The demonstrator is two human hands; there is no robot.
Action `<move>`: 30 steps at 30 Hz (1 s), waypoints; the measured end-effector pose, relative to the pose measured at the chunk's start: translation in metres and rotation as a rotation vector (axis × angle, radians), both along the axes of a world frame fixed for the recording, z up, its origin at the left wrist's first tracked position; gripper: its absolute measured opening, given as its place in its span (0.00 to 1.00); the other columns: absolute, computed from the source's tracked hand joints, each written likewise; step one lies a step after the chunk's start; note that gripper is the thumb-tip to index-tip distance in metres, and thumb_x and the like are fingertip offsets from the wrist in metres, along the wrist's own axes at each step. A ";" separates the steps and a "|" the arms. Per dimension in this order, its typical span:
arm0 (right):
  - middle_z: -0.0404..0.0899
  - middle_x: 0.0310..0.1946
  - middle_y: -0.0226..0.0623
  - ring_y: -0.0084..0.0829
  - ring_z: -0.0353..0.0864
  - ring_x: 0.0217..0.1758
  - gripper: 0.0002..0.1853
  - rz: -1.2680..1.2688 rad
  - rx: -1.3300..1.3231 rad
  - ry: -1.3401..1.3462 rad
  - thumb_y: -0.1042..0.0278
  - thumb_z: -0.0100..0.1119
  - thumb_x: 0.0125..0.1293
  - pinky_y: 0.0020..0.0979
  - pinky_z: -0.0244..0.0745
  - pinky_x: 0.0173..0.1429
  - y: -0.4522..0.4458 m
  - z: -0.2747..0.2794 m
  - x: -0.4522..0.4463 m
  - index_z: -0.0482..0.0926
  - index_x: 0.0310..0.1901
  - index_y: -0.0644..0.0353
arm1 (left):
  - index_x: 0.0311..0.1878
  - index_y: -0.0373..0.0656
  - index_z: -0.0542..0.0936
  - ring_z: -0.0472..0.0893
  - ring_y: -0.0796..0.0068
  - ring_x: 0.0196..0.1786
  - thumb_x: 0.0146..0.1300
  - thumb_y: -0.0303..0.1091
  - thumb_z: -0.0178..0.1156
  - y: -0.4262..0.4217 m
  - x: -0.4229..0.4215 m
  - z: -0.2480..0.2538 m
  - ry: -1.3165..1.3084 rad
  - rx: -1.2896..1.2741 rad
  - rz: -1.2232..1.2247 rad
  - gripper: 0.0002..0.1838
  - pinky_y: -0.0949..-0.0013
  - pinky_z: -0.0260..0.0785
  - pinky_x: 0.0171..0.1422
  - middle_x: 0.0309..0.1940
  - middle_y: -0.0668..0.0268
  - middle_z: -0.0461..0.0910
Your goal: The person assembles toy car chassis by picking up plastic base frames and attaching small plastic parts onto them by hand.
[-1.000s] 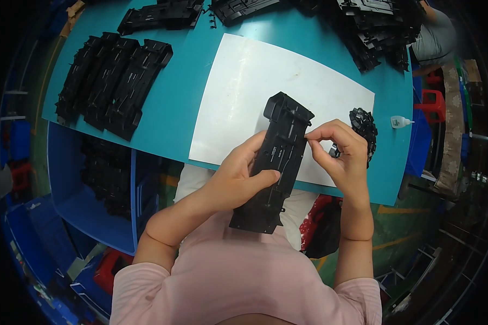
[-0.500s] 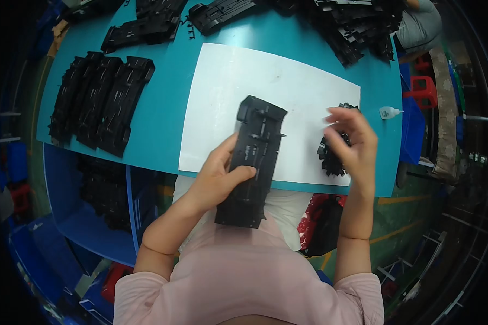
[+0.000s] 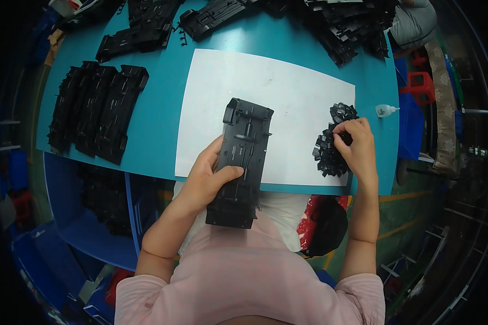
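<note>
My left hand (image 3: 205, 176) grips a long black plastic chassis part (image 3: 248, 143), its thumb lying across the face with raised ribs and small lettering. The part is tilted, its upper end over the white sheet and its lower end close to my body. On the right, my right hand (image 3: 358, 147) reaches into a pile of small black plastic pieces (image 3: 325, 154). Thumb and forefinger are pinched together at the pile; whether a piece is between them is too small to tell.
The white sheet (image 3: 287, 103) lies on a teal table (image 3: 162, 97). Several similar chassis parts (image 3: 114, 114) lie at left, with more stacked (image 3: 358, 24) at the back. A small white bottle (image 3: 385, 111) lies at right. A blue bin (image 3: 92, 238) stands below left; another person (image 3: 415, 24) is back right.
My right hand has come down onto the small pieces, and its spread fingers have closed to a pinch. The chassis part in my left hand has shifted slightly left in view.
</note>
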State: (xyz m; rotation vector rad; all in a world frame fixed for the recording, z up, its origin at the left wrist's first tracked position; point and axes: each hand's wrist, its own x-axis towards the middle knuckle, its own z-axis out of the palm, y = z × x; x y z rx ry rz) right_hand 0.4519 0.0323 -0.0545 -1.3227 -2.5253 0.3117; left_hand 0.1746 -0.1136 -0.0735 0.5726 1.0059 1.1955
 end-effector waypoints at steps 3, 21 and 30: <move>0.78 0.28 0.36 0.33 0.76 0.36 0.05 -0.077 -0.082 0.154 0.78 0.64 0.51 0.31 0.71 0.40 -0.001 0.002 -0.001 0.81 0.32 0.62 | 0.62 0.33 0.67 0.78 0.78 0.46 0.56 0.21 0.54 0.001 -0.002 -0.001 -0.006 -0.009 0.009 0.27 0.72 0.71 0.52 0.45 0.63 0.77; 0.80 0.31 0.28 0.17 0.76 0.32 0.06 -0.181 -0.600 0.679 0.78 0.59 0.61 0.18 0.71 0.38 0.006 -0.004 -0.036 0.82 0.39 0.66 | 0.62 0.34 0.67 0.79 0.77 0.46 0.55 0.22 0.54 0.002 -0.004 -0.003 -0.028 -0.038 0.005 0.28 0.71 0.72 0.53 0.46 0.63 0.78; 0.80 0.29 0.32 0.20 0.78 0.31 0.07 -0.186 -0.864 0.745 0.76 0.63 0.60 0.20 0.72 0.37 0.020 -0.021 -0.055 0.82 0.40 0.68 | 0.62 0.35 0.66 0.79 0.77 0.45 0.55 0.21 0.54 0.001 -0.007 -0.006 -0.044 -0.058 -0.004 0.28 0.70 0.74 0.51 0.45 0.63 0.78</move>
